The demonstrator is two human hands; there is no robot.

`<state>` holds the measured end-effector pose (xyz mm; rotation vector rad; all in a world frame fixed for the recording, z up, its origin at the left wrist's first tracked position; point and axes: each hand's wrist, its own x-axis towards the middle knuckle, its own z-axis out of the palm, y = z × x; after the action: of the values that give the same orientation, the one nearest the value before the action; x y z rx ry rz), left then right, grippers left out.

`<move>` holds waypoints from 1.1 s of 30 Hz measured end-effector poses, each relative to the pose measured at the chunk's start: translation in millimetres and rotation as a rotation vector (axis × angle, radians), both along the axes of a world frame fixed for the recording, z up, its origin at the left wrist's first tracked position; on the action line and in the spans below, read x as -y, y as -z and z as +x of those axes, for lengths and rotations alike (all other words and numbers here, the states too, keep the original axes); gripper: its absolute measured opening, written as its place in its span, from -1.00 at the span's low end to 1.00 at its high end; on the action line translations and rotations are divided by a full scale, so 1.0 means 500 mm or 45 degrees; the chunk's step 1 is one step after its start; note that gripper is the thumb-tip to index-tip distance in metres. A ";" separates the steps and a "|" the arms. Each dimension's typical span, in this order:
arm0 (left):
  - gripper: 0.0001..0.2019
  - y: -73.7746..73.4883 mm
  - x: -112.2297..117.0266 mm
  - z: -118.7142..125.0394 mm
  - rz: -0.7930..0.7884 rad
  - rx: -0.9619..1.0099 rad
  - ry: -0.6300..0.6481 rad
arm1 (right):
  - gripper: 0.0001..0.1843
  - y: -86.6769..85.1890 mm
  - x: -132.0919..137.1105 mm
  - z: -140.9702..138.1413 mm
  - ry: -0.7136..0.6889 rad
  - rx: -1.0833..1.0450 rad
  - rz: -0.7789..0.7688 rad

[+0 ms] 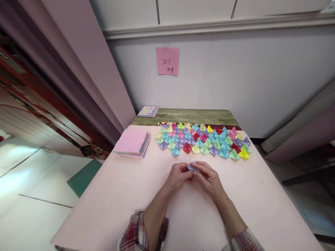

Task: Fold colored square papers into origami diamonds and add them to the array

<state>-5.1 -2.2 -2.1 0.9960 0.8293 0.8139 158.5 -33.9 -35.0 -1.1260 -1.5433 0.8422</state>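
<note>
Over the table point(123, 195), your left hand point(177, 177) and right hand point(210, 177) pinch a lilac paper point(193, 168) from both sides, apparently folded though half covered; rows of coloured folds point(203, 138) lie just beyond.

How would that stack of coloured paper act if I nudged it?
The paper stack would probably slide apart, since its edges sit unevenly. It seems unlikely to tip, lying low and flat on the tabletop. Single sheets, looking thin, would likely flop when lifted.
</note>
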 end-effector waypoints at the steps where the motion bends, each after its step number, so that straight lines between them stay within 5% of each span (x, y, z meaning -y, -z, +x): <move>1: -0.69 0.001 0.000 0.000 0.006 -0.005 -0.004 | -0.66 0.002 -0.001 0.001 0.003 0.011 0.002; 14: -0.75 0.012 0.001 0.005 0.103 -0.058 -0.044 | -0.59 0.001 0.002 -0.007 0.009 -0.108 -0.115; 21: -0.57 0.019 0.002 0.012 0.016 0.055 -0.165 | -0.64 -0.005 0.001 -0.009 0.034 -0.097 -0.205; 29: -0.60 0.003 0.012 0.024 0.092 0.004 -0.235 | -0.69 -0.011 -0.003 -0.008 0.104 -0.065 -0.161; 33: -0.60 0.009 0.015 0.031 0.092 -0.020 -0.245 | -0.67 -0.008 -0.002 -0.011 0.128 -0.241 -0.266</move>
<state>10.2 -9.5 -6.4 0.9974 0.9247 1.0068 153.0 -32.9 -30.9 -1.2249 -1.2544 1.0281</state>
